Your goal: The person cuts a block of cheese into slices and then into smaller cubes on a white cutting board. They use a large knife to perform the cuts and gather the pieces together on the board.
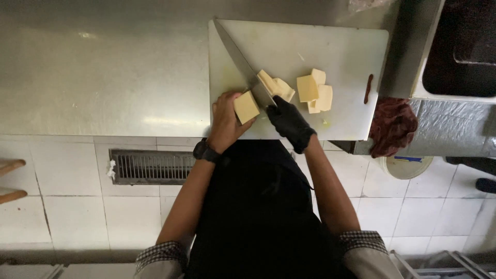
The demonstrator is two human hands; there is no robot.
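While right hand (289, 121) grips knife (243, 64), left hand (226, 119) holds block (246, 107).

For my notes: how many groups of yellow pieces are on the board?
3: one block under the left hand, slices beside the knife, a pile further right. Some pieces overlap.

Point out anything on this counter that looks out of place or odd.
Only one hand is gloved: the right hand wears a black glove on the long steel knife, while the bare left hand holds the pale yellow block. A crumpled dark red cloth hangs off the counter edge.
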